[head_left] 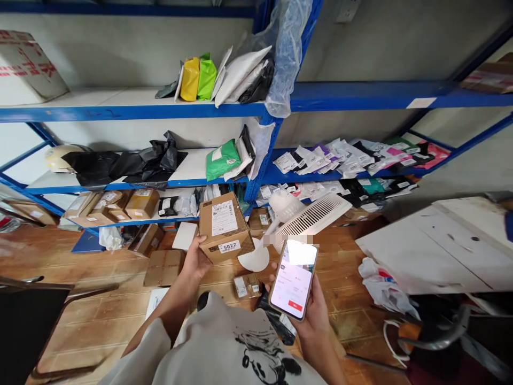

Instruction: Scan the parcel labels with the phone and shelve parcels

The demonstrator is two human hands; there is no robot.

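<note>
My left hand (197,258) grips the left lower corner of a brown cardboard box (208,243), which is held up in front of the shelves. A white shipping label covers much of the side facing me, and a smaller sticker reading 5022 is below it. In my right hand (315,310) is a smartphone (292,291), upright with its lit screen toward me. The screen shows a pale page with a red button near the bottom. Just behind the phone and box stands a white electric fan (315,216), its base on the floor.
Blue metal shelves (132,111) hold parcels in bags: black ones (128,163), a green one (222,160) and several white ones (347,155). Cardboard boxes (164,267) lie on the wooden floor. A black chair (34,321) is at left, a white cabinet (433,246) at right.
</note>
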